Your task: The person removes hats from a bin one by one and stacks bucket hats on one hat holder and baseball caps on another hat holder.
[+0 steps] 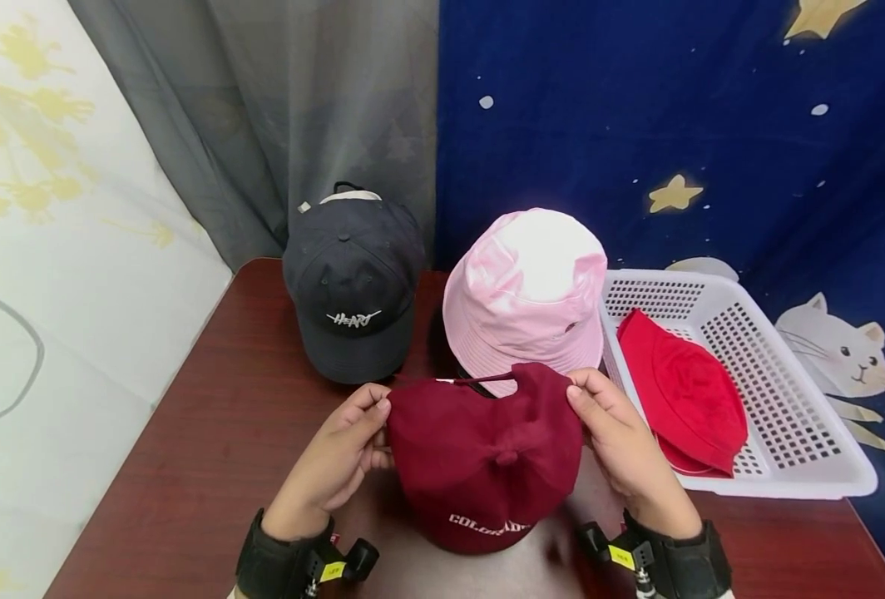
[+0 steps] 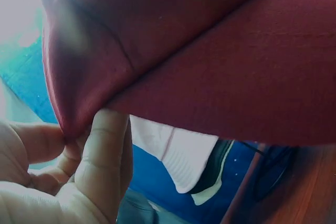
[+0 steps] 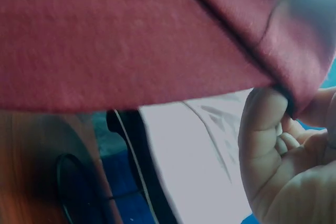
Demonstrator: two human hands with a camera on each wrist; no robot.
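A dark red baseball cap [image 1: 480, 457] with white lettering on its front is held above the table, brim toward me and back strap away. My left hand [image 1: 345, 453] pinches its left edge between thumb and fingers; the left wrist view shows those fingers [image 2: 105, 150] at the cap's lower rim. On the opposite edge my right hand [image 1: 622, 441] pinches the cloth the same way, and its fingers [image 3: 265, 135] show under the rim in the right wrist view. Just behind the cap stands a pink bucket hat [image 1: 525, 291], its near brim partly hidden.
A black cap [image 1: 353, 291] with white lettering sits at the back left. On the right, a white perforated basket [image 1: 794, 491] holds a red bucket hat [image 1: 685, 391], lying flattened. The brown table [image 1: 218, 466] meets grey and blue curtains [image 1: 532, 125] behind.
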